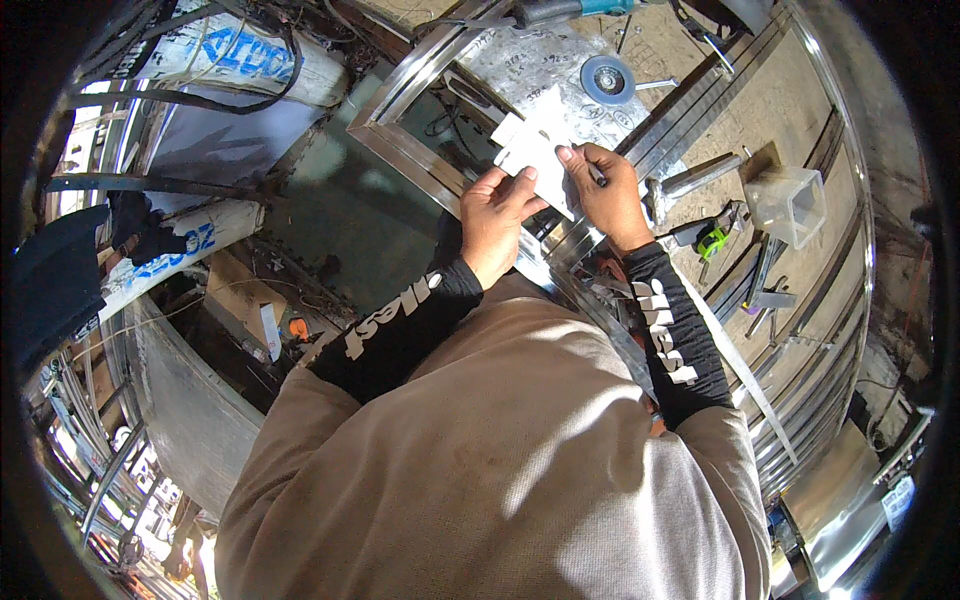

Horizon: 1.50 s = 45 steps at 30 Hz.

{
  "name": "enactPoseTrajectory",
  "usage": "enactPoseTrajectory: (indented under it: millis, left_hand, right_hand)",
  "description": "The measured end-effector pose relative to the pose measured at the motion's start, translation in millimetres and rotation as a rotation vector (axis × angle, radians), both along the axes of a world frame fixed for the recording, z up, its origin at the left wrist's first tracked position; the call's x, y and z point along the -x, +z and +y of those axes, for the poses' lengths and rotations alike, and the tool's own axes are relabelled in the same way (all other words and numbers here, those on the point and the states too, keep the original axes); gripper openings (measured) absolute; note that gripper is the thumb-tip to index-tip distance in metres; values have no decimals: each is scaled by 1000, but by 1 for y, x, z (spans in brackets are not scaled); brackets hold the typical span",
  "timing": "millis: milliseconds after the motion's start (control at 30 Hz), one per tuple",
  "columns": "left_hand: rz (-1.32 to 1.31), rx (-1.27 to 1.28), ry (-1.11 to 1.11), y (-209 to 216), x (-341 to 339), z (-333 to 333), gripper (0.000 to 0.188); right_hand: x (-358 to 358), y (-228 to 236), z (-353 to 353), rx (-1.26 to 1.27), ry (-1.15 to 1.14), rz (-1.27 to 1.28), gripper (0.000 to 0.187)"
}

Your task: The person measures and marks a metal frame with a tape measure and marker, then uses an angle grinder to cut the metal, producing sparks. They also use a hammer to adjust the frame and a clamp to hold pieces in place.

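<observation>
Both my hands hold a small, bright white sheet (540, 150) above a shiny metal frame (410, 157). Glare washes out its surface, so I cannot tell if it is paper or thin metal; its upper left edge looks notched. My left hand (497, 222) pinches the lower left side between thumb and fingers. On the opposite side, my right hand (612, 200) presses its thumb on the sheet, and a dark pen (597, 178) sticks out from between its fingers. Just beyond lies a metal plate (520, 65) with handwritten marks.
A blue-rimmed grinding disc (607, 79) and a teal power tool (550, 10) lie at the far side. Rightward are a hammer (700, 178), a green tape measure (712, 243) and a clear square container (785, 205). Gas cylinders (225, 55) and cables stand at left.
</observation>
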<state>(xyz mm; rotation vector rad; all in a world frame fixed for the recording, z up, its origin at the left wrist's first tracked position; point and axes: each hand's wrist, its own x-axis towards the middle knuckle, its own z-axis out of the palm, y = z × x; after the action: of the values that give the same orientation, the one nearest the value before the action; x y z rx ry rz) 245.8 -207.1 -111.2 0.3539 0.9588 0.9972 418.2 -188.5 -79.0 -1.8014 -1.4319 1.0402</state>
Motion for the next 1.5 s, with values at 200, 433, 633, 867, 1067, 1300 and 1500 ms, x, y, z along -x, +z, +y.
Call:
enactPoseTrajectory:
  millis: [200, 433, 633, 867, 1067, 1300, 1500]
  left_hand:
    - [-31, -14, 36, -2, -3, 0, 16]
    - [-49, 4, 105, -4, -9, -3, 15]
    - [-42, 31, 104, -6, -10, -3, 16]
    - [-40, 47, 120, -3, -11, -3, 17]
    - [-56, 20, 129, -1, -12, -3, 19]
    - [-41, 19, 137, -1, -13, -3, 20]
    - [-47, 22, 126, -1, -12, -2, 20]
  right_hand:
    - [-2, -5, -1, 78, -30, 74, 30]
    - [-30, 17, 20, -200, -239, 406, 31]
    - [-13, 31, 53, -196, 51, 418, 28]
    - [26, 26, 82, -141, 216, 379, 35]
    - [30, 18, 94, -68, 321, 240, 34]
    - [26, 19, 96, -61, 346, 170, 35]
    - [23, 18, 97, -83, 352, 115, 33]
